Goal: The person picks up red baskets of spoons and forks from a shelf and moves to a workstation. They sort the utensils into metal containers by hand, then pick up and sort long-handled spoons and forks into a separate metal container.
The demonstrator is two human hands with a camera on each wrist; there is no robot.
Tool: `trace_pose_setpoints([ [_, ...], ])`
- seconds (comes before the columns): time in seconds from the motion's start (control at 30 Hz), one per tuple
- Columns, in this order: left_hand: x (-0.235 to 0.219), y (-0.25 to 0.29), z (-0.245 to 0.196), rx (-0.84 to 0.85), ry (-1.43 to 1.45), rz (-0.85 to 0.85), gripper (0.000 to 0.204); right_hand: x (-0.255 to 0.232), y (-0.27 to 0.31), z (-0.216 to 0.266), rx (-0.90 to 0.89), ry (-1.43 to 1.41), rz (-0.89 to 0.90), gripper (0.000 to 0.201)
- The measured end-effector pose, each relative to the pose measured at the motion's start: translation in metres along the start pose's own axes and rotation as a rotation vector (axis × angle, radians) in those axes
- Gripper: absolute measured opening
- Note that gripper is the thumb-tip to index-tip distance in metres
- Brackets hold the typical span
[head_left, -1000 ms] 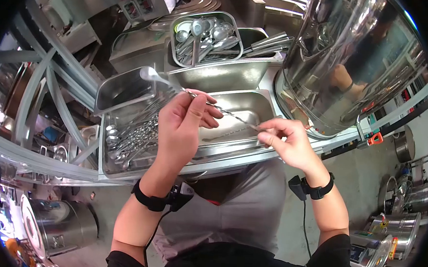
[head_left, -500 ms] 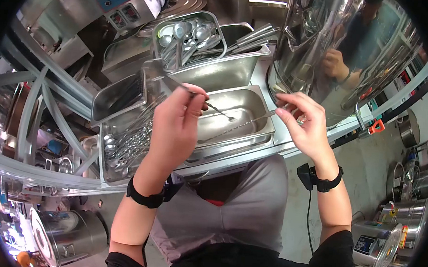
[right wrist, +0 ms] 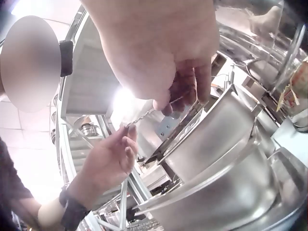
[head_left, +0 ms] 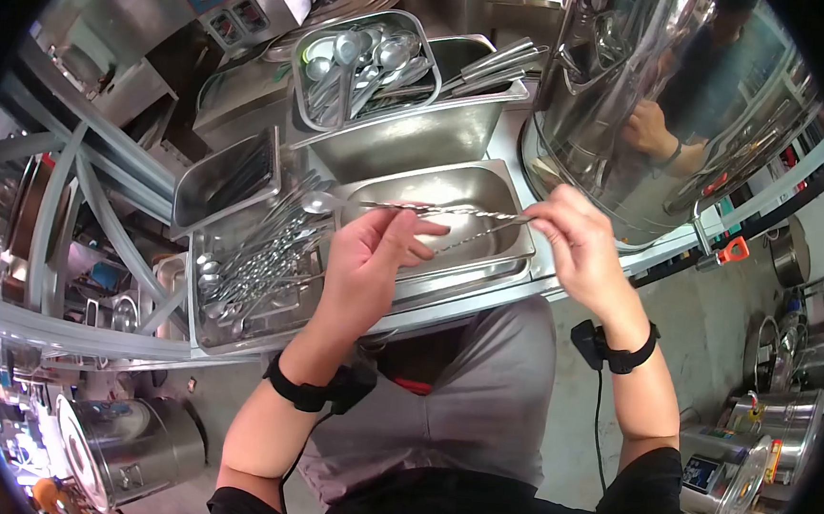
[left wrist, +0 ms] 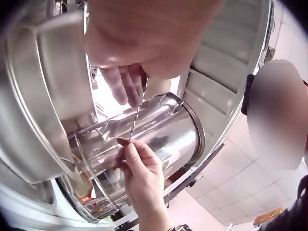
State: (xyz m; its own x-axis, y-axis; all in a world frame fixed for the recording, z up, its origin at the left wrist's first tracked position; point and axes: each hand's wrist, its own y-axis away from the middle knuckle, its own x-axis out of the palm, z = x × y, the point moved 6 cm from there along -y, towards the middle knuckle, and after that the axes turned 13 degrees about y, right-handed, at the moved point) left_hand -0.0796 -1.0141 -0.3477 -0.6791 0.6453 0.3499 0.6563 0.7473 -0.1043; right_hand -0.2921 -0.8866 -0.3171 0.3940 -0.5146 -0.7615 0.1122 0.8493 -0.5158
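silvery twisted-handled spoon (head_left: 477, 213), nearly level above pan (head_left: 441, 182)

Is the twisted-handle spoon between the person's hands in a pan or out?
Out: the twisted-handle spoon is held above the pan, its shaft running from the left hand to the right hand.

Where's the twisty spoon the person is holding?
In the head view, the twisty spoon stretches between the left hand and right hand, above the metal pan, bowl towards the left.
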Motion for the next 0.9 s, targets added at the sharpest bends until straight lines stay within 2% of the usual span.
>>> trace_pose_setpoints([
  [0.07, -0.015, 0.006, 0.003, -0.064, -0.095, 0.004, 0.029, -0.011, -0.004, -0.013, 0.009, 0.090, -0.010, 0.006],
  [0.13, -0.023, 0.022, -0.017, 0.160, -0.930, -0.034, 0.024, -0.016, -0.006, -0.021, -0.034, 0.215, 0.018, 0.004],
  [0.17, -0.030, 0.027, -0.014, 0.296, -1.002, -0.004, 0.026, -0.014, -0.006, -0.025, -0.036, 0.214, 0.017, 0.004],
  [0.2, -0.038, 0.030, -0.009, 0.296, -1.002, -0.005, 0.026, -0.006, -0.005, -0.029, -0.047, 0.230, 0.063, 0.003],
  [0.27, -0.039, 0.038, -0.003, 0.425, -1.074, 0.079, 0.028, 0.007, -0.006, -0.029, -0.065, 0.246, 0.113, 0.002],
  [0.37, -0.042, 0.047, 0.006, 0.349, -1.049, 0.069, 0.030, 0.030, -0.010, -0.013, -0.139, 0.231, 0.233, 0.006],
  [0.57, -0.055, 0.056, 0.022, 0.398, -1.082, 0.077, 0.028, 0.036, -0.029, -0.010, -0.130, 0.225, 0.234, 0.007],
  [0.67, -0.057, 0.057, 0.023, 0.388, -1.035, 0.021, 0.029, 0.035, -0.032, -0.019, -0.110, 0.206, 0.197, 0.009],
  [0.9, -0.060, 0.055, 0.024, 0.422, -1.010, 0.005, 0.032, 0.036, -0.034, -0.018, -0.042, 0.171, 0.261, 0.009],
])
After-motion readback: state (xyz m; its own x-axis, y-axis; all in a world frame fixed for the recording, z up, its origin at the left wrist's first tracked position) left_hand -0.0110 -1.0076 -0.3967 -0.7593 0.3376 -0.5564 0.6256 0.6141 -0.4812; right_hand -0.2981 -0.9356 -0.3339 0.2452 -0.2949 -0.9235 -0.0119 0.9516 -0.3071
